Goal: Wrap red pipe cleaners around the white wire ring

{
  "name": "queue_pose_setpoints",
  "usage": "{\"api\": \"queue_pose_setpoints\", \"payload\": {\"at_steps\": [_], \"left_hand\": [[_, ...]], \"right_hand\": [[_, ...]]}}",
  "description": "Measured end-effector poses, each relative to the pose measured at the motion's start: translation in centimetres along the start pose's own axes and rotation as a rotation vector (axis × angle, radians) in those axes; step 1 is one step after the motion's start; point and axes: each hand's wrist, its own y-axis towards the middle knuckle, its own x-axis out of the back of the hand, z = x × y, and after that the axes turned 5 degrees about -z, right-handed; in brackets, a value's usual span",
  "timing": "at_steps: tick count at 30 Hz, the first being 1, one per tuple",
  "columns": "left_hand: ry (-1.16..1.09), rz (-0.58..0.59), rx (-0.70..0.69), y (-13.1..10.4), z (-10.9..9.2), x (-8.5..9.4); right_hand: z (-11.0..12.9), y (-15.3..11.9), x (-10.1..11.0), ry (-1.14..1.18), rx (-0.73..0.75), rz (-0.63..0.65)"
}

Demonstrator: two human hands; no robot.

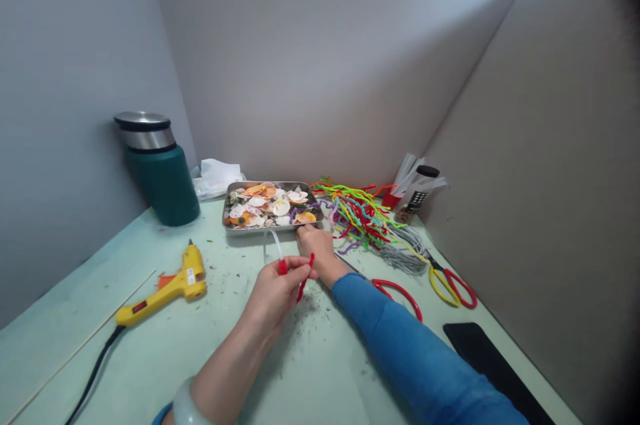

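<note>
Near the middle of the table, my left hand (277, 289) pinches a red fuzzy stem (302, 288), with a red piece and a pale, translucent curved strip (276, 244) also rising from its fingers. My right hand (317, 248) reaches past it to the front right edge of the metal tray (274, 229). Its fingertips are partly hidden, and I cannot make out whether they hold anything. Shells (257, 201) in white and orange fill the tray. Behind and right of my right hand lies a pile of colourful fuzzy stems (363, 215).
On the left are a green bottle (165, 185), yellow glue gun (173, 288) and thin stick (90, 341). On the right are grey cords (403, 251), a jar (419, 195), a red cup (391, 199), red-yellow scissors (453, 286), red handles (417, 308) and a black object (487, 361).
</note>
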Motion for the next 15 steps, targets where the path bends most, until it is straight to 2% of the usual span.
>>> {"api": "queue_pose_setpoints", "payload": {"at_steps": [5,10,13,14,15], "left_hand": [[-0.003,-0.005,-0.002,0.5,0.3,0.4],[-0.04,-0.03,-0.039,1.0,0.6,0.7],[-0.066,-0.057,-0.036,1.2,0.8,0.6],[-0.09,-0.068,-0.034,1.3,0.9,0.5],[-0.105,-0.083,-0.044,1.4,1.0,0.5]], "right_hand": [[0.2,-1.2,1.2,0.035,0.007,-0.053],[-0.8,-3.0,4.1,0.127,-0.094,-0.203],[0.2,-3.3,6.9,0.459,-0.104,-0.492],[1.4,-3.4,7.9,0.554,-0.066,-0.527],[3.0,-3.5,8.9,0.642,-0.008,-0.51]]}}
